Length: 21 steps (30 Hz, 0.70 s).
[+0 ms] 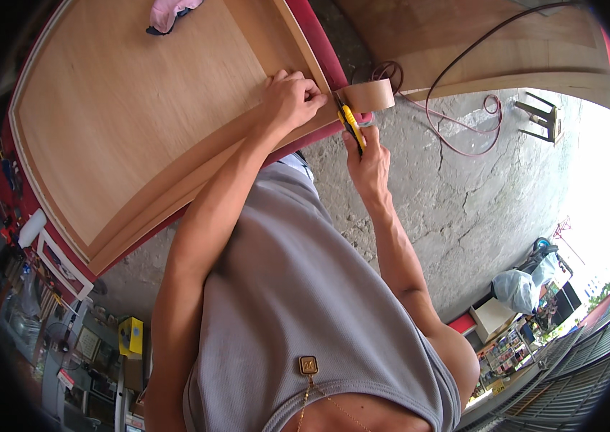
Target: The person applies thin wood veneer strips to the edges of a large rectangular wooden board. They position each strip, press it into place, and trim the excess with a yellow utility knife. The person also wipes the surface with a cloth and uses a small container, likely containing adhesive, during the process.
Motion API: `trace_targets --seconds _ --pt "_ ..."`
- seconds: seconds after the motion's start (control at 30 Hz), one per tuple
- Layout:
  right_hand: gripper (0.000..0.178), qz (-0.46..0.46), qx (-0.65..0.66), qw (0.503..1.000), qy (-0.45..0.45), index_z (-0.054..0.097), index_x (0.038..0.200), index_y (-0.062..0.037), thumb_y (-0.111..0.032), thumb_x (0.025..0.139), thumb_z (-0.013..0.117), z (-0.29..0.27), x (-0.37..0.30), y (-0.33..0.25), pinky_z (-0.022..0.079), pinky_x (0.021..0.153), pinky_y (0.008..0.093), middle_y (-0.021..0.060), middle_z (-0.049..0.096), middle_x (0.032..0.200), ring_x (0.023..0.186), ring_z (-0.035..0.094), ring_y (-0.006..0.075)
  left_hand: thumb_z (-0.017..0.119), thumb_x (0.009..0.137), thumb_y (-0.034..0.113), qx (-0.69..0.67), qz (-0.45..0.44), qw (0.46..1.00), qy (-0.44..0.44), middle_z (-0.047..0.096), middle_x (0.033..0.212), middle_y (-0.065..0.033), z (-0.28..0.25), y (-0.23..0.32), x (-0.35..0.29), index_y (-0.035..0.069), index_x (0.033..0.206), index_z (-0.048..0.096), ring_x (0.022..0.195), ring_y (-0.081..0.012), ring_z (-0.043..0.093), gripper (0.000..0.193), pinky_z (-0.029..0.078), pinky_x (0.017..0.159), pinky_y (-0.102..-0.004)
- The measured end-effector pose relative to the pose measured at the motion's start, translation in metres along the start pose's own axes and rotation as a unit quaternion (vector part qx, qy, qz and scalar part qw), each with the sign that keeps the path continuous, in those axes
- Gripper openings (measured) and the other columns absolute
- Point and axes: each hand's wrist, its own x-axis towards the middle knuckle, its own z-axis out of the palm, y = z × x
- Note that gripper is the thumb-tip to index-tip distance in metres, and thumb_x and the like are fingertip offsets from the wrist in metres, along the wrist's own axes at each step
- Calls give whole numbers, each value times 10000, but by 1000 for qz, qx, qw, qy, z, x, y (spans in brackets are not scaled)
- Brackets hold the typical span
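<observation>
Utility knife [351,126], yellow and black, clamped in the right hand [371,162] at the wooden tray's [154,122] near-right corner, blade end against a brown strip [375,95] jutting beyond. Left hand [292,101] curls inside that corner, presumably steadying it; whether it pinches cannot be told. Pink cloth [168,14]: tray's far side.

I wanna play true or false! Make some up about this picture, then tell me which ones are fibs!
1. The right hand holds a yellow-and-black cutter. True.
2. The left hand holds the pink cloth. False: that hand is at the corner of the wooden frame, away from the cloth.
3. A curled tan strip is near the cutter. True.
4. The person's top is bright green. False: it is grey.
5. A small stool is to the right of both hands. True.
</observation>
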Motion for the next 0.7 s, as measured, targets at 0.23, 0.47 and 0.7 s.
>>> trace_targets --seconds 0.23,0.47,0.7 --pt "228 -17 -7 1000 21 540 1019 -54 -242 942 645 0 -1 -3 470 540 445 196 601 640 606 629 416 753 772 374 3 -2 1000 -6 662 817 1 0 -1 1 161 731 737 885 -245 589 217 424 835 -432" --pt "233 -16 -22 1000 -3 506 1045 -69 -235 938 630 -4 -1 -6 475 542 501 226 642 711 659 641 444 755 775 377 1 4 1000 0 671 819 -1 0 -1 1 158 735 738 890 -253 593 224 430 841 -437" --pt "219 -4 -32 999 -12 499 994 -62 -215 928 641 -7 -8 -4 477 541 499 220 638 710 666 641 438 774 766 371 18 28 999 34 617 728 32 5 -5 0 176 733 735 805 -214 580 202 448 782 -400"
